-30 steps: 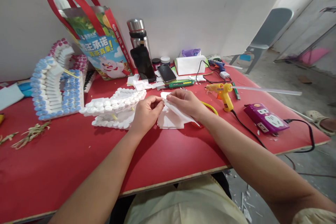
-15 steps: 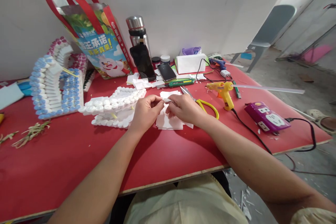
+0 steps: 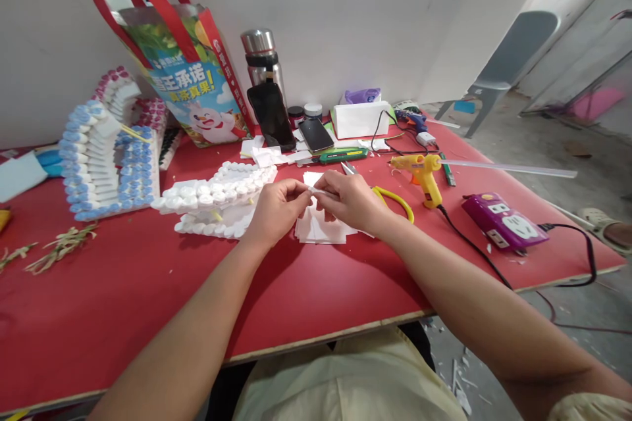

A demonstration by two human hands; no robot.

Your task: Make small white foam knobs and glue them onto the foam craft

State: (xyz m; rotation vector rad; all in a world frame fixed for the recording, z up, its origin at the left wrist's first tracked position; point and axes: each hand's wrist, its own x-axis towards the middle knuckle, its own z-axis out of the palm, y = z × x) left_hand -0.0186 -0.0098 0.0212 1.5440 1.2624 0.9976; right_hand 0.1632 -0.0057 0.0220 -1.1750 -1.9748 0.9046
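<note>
White paper (image 3: 323, 194), long axis running sideways, is pinched by left hand (image 3: 278, 208) and right hand (image 3: 353, 199).

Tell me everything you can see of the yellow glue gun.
The glue gun, plastic-looking and yellow with an orange trigger, lies untouched on the red table, apparently on its side. Its nozzle points left, handle toward the camera; a clear glue stick juts from its back, a black cord from its handle.

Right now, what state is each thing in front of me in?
White paper piece: pinched between left hand and right hand
Paper stack: lying flat
Scissors: partly hidden, opening unclear
Glue gun: loaded with glue stick
Utility knife: lying flat
Leaning phone: screen dark
Flat phone: screen dark
Flask: upright, lid on
Bag: upright
</note>
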